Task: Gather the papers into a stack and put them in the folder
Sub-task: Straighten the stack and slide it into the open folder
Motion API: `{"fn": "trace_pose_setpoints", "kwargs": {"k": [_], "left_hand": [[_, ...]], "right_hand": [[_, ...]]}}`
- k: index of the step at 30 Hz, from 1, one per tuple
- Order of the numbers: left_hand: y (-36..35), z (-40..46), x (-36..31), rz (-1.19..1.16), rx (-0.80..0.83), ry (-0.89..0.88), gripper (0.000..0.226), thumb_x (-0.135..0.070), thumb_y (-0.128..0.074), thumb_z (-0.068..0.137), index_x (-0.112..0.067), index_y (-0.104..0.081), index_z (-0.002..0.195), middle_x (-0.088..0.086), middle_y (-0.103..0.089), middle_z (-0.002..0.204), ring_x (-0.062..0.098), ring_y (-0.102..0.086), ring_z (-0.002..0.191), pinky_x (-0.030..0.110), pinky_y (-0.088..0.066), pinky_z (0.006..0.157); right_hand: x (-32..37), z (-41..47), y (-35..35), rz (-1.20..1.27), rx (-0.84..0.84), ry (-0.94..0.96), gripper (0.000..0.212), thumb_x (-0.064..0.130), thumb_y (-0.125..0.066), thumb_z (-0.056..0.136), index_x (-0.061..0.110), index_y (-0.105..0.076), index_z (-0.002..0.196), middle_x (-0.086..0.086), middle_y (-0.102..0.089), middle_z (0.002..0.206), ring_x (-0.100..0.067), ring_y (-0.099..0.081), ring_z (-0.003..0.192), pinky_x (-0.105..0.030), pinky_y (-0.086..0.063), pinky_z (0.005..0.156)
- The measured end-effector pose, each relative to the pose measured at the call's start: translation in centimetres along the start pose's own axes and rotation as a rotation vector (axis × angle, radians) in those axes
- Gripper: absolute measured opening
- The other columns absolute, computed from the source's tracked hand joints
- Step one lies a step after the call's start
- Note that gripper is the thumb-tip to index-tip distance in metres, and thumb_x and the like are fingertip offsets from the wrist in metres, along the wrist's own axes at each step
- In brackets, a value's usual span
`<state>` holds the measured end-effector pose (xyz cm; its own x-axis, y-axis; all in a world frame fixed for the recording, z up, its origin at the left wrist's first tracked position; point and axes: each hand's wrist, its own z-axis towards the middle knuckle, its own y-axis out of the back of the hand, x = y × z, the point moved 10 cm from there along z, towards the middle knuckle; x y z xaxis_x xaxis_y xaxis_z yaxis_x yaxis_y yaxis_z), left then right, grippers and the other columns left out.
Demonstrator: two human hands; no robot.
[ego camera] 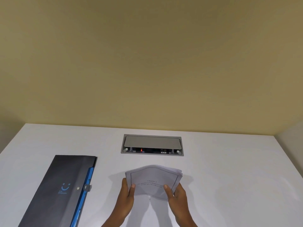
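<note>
A stack of white printed papers (pixel 153 179) is held upright on edge above the white table (pixel 229 169), its top curling over. My left hand (pixel 127 194) grips the stack's left side and my right hand (pixel 176 194) grips its right side, thumbs on the front sheet. The dark grey folder (pixel 60 190) with a blue inner edge and a snap clasp lies closed on the table to the left of the hands, apart from the papers.
A grey recessed socket box (pixel 152 145) with a half-raised lid sits in the table behind the papers. A beige wall (pixel 147 63) rises at the table's far edge. The table's right edge runs diagonally at the far right.
</note>
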<state>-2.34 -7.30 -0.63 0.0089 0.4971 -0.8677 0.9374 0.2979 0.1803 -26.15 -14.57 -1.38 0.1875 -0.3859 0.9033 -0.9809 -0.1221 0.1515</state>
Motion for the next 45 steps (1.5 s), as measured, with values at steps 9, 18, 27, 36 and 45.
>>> {"fn": "trace_pose_setpoints", "kwargs": {"k": [9, 18, 27, 36, 45], "left_hand": [[10.2, 0.9, 5.5, 0.250, -0.434, 0.232, 0.013, -0.009, -0.065, 0.092, -0.020, -0.060, 0.087, 0.012, -0.069, 0.109, 0.035, -0.065, 0.102, 0.051, -0.052, 0.098], [20.4, -1.1, 8.3, 0.790, -0.545, 0.403, 0.060, -0.018, -0.073, 0.077, 0.000, -0.050, 0.130, 0.026, -0.047, 0.128, 0.043, -0.044, 0.120, 0.056, -0.044, 0.097], [21.8, -0.7, 7.1, 0.931, -0.488, 0.271, 0.094, -0.019, -0.095, 0.058, 0.016, -0.050, 0.132, 0.041, -0.047, 0.137, 0.059, -0.041, 0.130, 0.069, -0.034, 0.107], [23.2, 1.9, 8.4, 0.881, -0.401, 0.323, 0.082, -0.004, -0.072, 0.079, 0.005, -0.032, 0.150, 0.029, -0.028, 0.157, 0.045, -0.022, 0.147, 0.064, -0.027, 0.116], [22.7, 3.3, 7.9, 0.749, -0.334, 0.315, 0.082, 0.013, -0.062, 0.083, 0.007, -0.021, 0.154, 0.024, -0.027, 0.159, 0.044, -0.025, 0.147, 0.055, -0.029, 0.119]], "right_hand": [[-2.3, 1.1, 0.7, -0.089, -0.032, -0.131, 0.027, 0.013, -0.070, 0.094, 0.037, -0.074, 0.105, 0.015, -0.081, 0.097, -0.003, -0.076, 0.087, -0.022, -0.057, 0.072], [-7.5, 1.1, 2.1, -0.255, -0.053, -0.258, 0.018, 0.007, -0.070, 0.089, 0.019, -0.075, 0.101, 0.005, -0.078, 0.098, -0.018, -0.073, 0.096, -0.026, -0.053, 0.072], [-8.4, 0.7, 2.4, -0.299, -0.052, -0.288, 0.018, 0.010, -0.073, 0.089, 0.028, -0.072, 0.093, 0.013, -0.076, 0.096, -0.006, -0.069, 0.092, -0.022, -0.049, 0.070], [-8.1, 0.7, 2.6, -0.303, -0.058, -0.278, 0.017, 0.011, -0.072, 0.090, 0.026, -0.073, 0.095, 0.012, -0.076, 0.095, -0.007, -0.070, 0.092, -0.019, -0.049, 0.069], [-6.5, 0.8, 3.2, -0.294, -0.048, -0.246, 0.020, 0.010, -0.073, 0.091, 0.029, -0.070, 0.094, 0.013, -0.075, 0.099, -0.010, -0.069, 0.097, -0.023, -0.048, 0.074]]}}
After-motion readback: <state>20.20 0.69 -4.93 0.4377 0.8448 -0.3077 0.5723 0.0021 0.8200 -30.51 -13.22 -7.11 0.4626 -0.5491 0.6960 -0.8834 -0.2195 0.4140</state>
